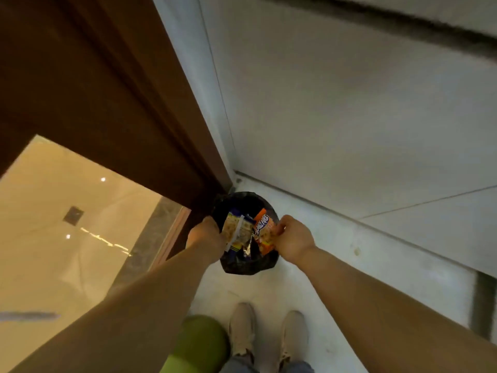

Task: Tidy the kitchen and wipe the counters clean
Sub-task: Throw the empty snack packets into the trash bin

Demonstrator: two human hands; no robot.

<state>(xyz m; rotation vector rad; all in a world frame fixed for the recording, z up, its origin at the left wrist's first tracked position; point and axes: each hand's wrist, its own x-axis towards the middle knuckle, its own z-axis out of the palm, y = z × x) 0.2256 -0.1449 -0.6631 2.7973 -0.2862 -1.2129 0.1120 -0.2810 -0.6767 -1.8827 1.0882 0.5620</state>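
Hands (207, 232) (293, 238) on wrapper-filled bin (250, 267)

You stand on a pale grey floor (317, 238) that runs to the wall's base. On it, a small bin lined with a black bag (246, 266) sits in the corner, just beside the brown door (107, 103). Nearer you than the bin, your two light shoes (266, 335) rest on the floor, side by side. Left of the bin, past the door, the floor turns to glossy beige tile (53, 238).

glossy blk plastic bin liner (246, 266), shiny foil wrappers (265, 230)
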